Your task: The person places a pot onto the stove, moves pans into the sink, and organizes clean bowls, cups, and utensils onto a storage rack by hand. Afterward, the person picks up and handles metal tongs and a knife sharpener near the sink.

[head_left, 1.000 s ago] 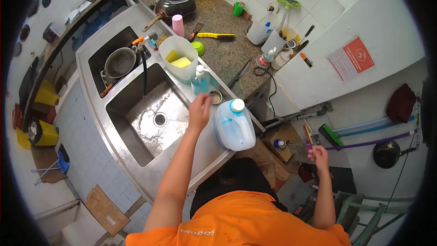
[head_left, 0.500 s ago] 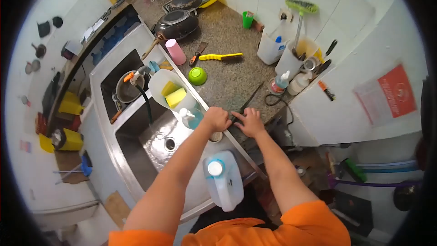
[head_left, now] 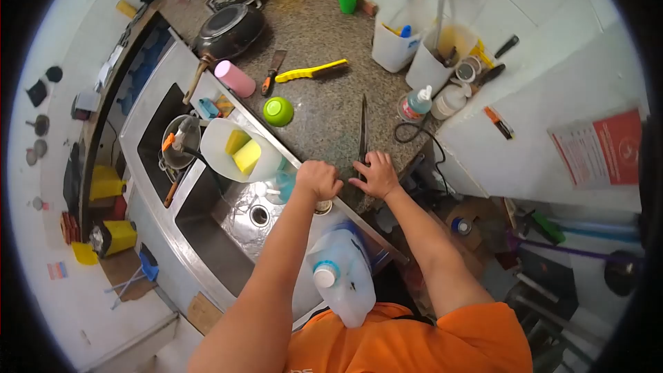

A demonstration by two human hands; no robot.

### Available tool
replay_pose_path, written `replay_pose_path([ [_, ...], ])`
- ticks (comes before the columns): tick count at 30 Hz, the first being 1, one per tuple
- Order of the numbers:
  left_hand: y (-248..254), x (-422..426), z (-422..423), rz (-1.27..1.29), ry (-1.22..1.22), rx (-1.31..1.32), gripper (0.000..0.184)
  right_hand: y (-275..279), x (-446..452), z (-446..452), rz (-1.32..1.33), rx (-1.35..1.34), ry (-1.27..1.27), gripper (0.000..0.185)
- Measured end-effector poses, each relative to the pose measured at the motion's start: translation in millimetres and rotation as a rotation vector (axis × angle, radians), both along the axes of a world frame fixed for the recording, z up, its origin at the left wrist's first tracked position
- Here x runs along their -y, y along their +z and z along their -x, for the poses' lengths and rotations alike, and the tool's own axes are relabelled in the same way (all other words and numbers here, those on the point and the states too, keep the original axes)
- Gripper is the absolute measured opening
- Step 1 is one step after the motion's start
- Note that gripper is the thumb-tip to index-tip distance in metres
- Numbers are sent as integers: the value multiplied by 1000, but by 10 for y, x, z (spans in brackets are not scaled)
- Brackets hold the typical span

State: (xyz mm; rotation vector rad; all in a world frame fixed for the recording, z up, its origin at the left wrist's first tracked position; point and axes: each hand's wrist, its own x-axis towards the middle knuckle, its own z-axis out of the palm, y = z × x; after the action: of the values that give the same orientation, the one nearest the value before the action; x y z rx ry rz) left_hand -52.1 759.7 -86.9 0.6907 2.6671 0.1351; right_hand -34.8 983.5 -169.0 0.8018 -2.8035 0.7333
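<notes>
My right hand (head_left: 378,176) is at the counter's front edge, with thumb and fingers closed round the near end of a long, thin, dark knife (head_left: 363,128). The blade points away from me across the speckled stone counter (head_left: 318,128); the hand hides the handle end. My left hand (head_left: 319,180) is curled into a fist just left of it, over the rim between sink and counter. Whatever its fingers hold is hidden. Below the left hand is a small round container (head_left: 323,206), partly covered. A translucent jug (head_left: 342,276) with a white cap stands close to my body.
Left lies a steel sink (head_left: 221,231), with a white tub (head_left: 219,155) of yellow sponges and a soap bottle (head_left: 284,185). On the counter are a green bowl (head_left: 277,112), pink cup (head_left: 235,79), yellow brush (head_left: 311,71), scraper (head_left: 274,73) and pan (head_left: 230,31). Bottles (head_left: 418,103) stand right.
The knife has swung from pointing far right to pointing almost straight away from me. Both hands stay near the counter edge. The camera view has shifted and turned slightly.
</notes>
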Motion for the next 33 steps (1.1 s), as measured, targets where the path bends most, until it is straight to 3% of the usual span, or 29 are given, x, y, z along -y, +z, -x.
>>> replay_pose_path([
  [3, 14, 21, 22, 28, -10, 2, 36, 193, 224, -48, -35, 56, -139, 33],
  [5, 42, -20, -3, 65, 17, -16, 36, 298, 305, -60, -208, 524, -391, 27],
  [7, 25, -16, -38, 53, 16, -6, 36, 405, 157, -173, -168, 428, -432, 22],
  [9, 83, -40, 16, 41, 28, -19, 37, 737, 10, -199, 229, 293, -341, 18],
  [10, 125, -43, 3, 78, 23, -4, 40, 930, -28, -168, 221, 277, -334, 18],
  [12, 151, -40, -16, 114, 25, 12, 42, 1552, -86, -158, 402, -43, -390, 12],
  [14, 87, -30, -1, 111, 11, 23, 43, 2133, -275, 105, 517, 24, -486, 9],
  [16, -15, -16, 2, 76, 11, -22, 41, 2168, -667, 700, 705, -70, -435, 14],
  [17, -33, 9, -9, 38, 17, -55, 39, 2496, -839, 876, 972, 361, -505, 18],
  [18, -13, 19, 1, 48, 27, -64, 39, 2646, -1115, 1117, 1220, 648, -381, 24],
  [19, -8, 12, -4, 45, 22, -50, 39, 2737, -1156, 1261, 1479, 564, -344, 39],
  [21, 13, -6, -17, 51, 40, -30, 39, 2920, -1012, 1293, 1590, 497, -374, 48],
  [23, 61, -16, -10, 68, 39, -1, 39, 2802, -835, 1367, 1310, 38, -615, 48],
  [24, 43, -10, -9, 64, 41, -6, 38, 2523, -565, 1411, 1232, -147, -599, 44],
  [28, 107, -21, 0, 60, 38, 4, 39, 1540, 464, 1869, 444, 106, -277, 37],
  [30, 105, -26, -6, 72, 52, 22, 39, 1006, 924, 2245, 127, 71, -132, 43],
  [31, 99, -25, 7, 66, 57, 26, 40, 805, 1095, 2371, 145, 78, -111, 43],
  [33, 85, -26, 13, 102, 69, 30, 40, 565, 1388, 2547, -95, -41, -29, 51],
])
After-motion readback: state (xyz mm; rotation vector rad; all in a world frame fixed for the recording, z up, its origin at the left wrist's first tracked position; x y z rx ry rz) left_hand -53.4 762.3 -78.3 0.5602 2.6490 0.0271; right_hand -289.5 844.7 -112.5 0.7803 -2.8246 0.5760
